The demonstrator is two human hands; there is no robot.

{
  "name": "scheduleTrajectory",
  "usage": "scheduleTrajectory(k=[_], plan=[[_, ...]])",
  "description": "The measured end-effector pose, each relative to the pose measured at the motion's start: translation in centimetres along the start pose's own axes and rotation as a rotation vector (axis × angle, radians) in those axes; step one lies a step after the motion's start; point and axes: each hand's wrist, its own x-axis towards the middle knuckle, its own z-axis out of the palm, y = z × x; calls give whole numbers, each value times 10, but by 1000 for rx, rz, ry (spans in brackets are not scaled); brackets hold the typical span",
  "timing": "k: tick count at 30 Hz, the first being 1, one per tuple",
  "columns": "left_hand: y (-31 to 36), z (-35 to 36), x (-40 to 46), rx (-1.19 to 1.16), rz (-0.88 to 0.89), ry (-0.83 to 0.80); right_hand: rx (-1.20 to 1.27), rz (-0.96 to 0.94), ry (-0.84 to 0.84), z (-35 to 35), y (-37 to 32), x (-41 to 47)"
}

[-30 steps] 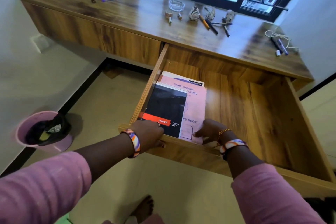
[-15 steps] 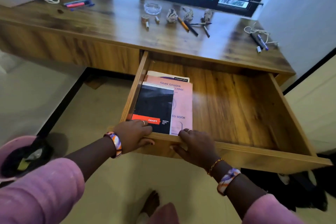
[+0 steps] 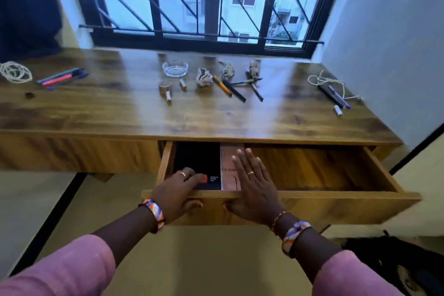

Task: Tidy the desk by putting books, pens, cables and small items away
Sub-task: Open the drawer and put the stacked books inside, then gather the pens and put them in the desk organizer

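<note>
— What is the bench (image 3: 120,108) made of, and where do the books sit?

— Glossy wood-grain board, brown and streaky. Its drawer (image 3: 312,202) stands partly pulled out beneath the front edge. Inside the drawer, at its left end, lies a black notebook (image 3: 199,163) with a matte cover and a red band near the front, and just to the right of it, touching, a flat pink record book (image 3: 229,158).

— And the hands?

— The left hand (image 3: 179,190) rests on the drawer's front rim, fingers bent over the notebook's red band, thumb below the rim; whether its grip closes on anything I cannot tell. The right hand (image 3: 254,185) lies flat, fingers straight and spread over the pink book, its grip open, thumb under the rim.

— What is behind the drawer, on the bench top?

— A round clear glass ashtray (image 3: 175,69), crumpled paper balls (image 3: 204,77), slim pens (image 3: 233,90) crossed in a heap. Far left of the drawer, a coiled white cable (image 3: 15,72) and coloured pens (image 3: 63,76); far right, a tangled white cord (image 3: 324,79) with two markers (image 3: 334,96).
</note>
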Motion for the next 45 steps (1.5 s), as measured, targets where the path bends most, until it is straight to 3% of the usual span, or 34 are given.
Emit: scheduleTrajectory(k=[2,5,9,12,16,19,23,27,31,34,39,45], plan=[[-11,-3,23,-60,-110,-37,18,43,-21,4,9,22],[-27,-8,60,173,-128,-31,-30,52,-57,14,24,53],[-36,-17,100,217,-228,-167,-130,-67,-66,29,44,83],[-53,-13,117,216,-90,-67,-59,-137,126,39,52,99],[-68,-2,133,170,-57,107,15,-129,344,49,54,117],[-81,5,134,206,61,279,3,-175,395,52,59,119],[-90,9,136,188,148,372,-4,-190,418,55,61,119],[-92,3,142,166,198,320,-18,-161,401,57,61,119],[-95,-13,162,183,333,169,-12,-83,333,45,49,120],[-94,-27,183,-42,347,94,-75,-7,217,35,42,125],[-87,-24,212,33,327,-211,-98,89,106,19,35,135],[-97,-16,216,-68,299,-102,281,161,-12,-2,47,164]])
